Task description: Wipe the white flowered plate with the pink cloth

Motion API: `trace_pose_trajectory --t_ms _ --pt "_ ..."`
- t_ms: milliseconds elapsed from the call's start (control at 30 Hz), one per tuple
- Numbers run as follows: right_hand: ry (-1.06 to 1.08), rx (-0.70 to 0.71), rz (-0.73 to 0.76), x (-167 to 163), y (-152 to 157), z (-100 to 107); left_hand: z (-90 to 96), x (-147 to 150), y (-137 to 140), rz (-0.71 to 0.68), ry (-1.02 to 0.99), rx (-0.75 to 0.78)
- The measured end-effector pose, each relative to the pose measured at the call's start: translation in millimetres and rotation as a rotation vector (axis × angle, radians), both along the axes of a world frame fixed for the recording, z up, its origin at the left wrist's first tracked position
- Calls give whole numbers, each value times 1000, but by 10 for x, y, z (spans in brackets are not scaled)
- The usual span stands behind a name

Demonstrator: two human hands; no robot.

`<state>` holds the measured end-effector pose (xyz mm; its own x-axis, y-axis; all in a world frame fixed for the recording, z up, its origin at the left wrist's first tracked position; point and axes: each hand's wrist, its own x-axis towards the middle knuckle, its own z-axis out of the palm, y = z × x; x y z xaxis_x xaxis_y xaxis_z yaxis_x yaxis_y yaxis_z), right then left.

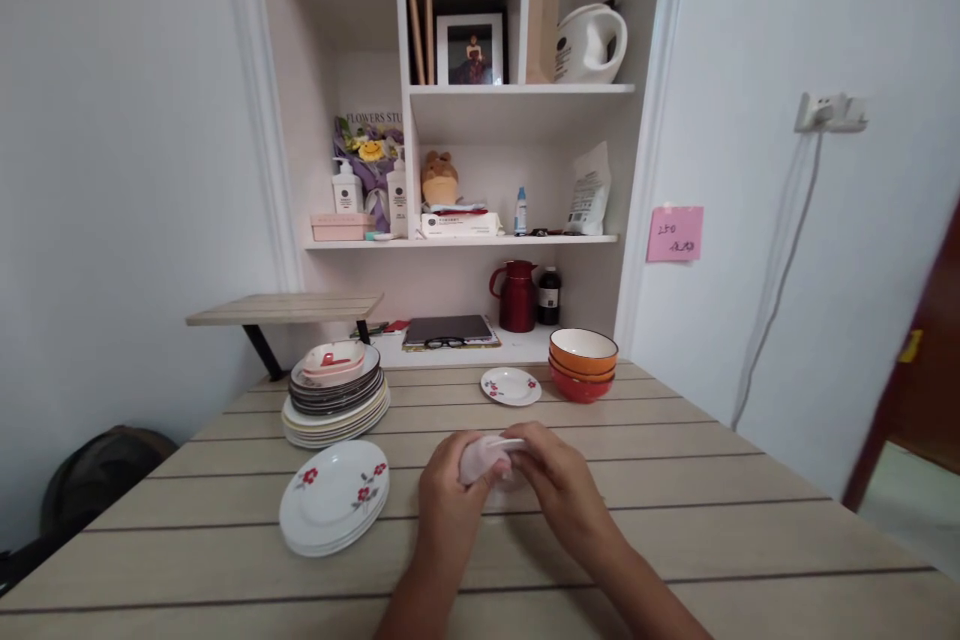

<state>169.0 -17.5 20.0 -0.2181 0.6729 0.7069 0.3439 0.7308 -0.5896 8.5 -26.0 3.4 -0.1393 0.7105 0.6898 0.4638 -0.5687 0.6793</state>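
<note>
My left hand (450, 488) is closed around a crumpled white cloth (477, 460), low over the middle of the table. Close beside it, my right hand (561, 482) pinches a small white dish (512, 444), seen nearly edge-on, with the cloth pressed against it. The fingers hide most of the dish, so its full shape does not show. To the left of the hands lies a short stack of white plates with red flowers (334, 495). Beyond my hands sits a single small flowered plate (511, 386).
At the back left stands a taller pile of plates (337, 410) topped with small pink-rimmed dishes (334, 358). Orange and red bowls (583, 365) are stacked at the back right. A raised wooden shelf board (285, 308) overhangs the left rear. Behind are a red jug (517, 297) and eyeglasses (445, 343).
</note>
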Motion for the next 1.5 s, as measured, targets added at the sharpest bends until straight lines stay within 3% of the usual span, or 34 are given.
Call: trace_pose_trajectory --t_ms 100,200,400,633,833,1267,1367,1500 --pt "-17 -47 22 -15 -13 8 -18 -22 12 -5 -98 -61" --pt "0 -98 -3 -22 -18 -11 -42 -30 16 52 -121 13" --pt "56 -147 -31 -23 -26 -30 -25 -32 -13 272 94 358" --pt "22 -167 -94 -38 -59 23 -8 -94 25 403 347 329" --pt "-35 -61 -121 12 -43 11 -59 -88 105 185 405 138" --pt "33 -163 -92 45 -49 45 46 -88 -20 -390 -66 -202" --pt "31 -171 -90 52 -39 43 4 -67 14 -388 -103 -220" --pt "20 -172 -87 62 -36 46 -43 -31 74 -225 -86 -197"
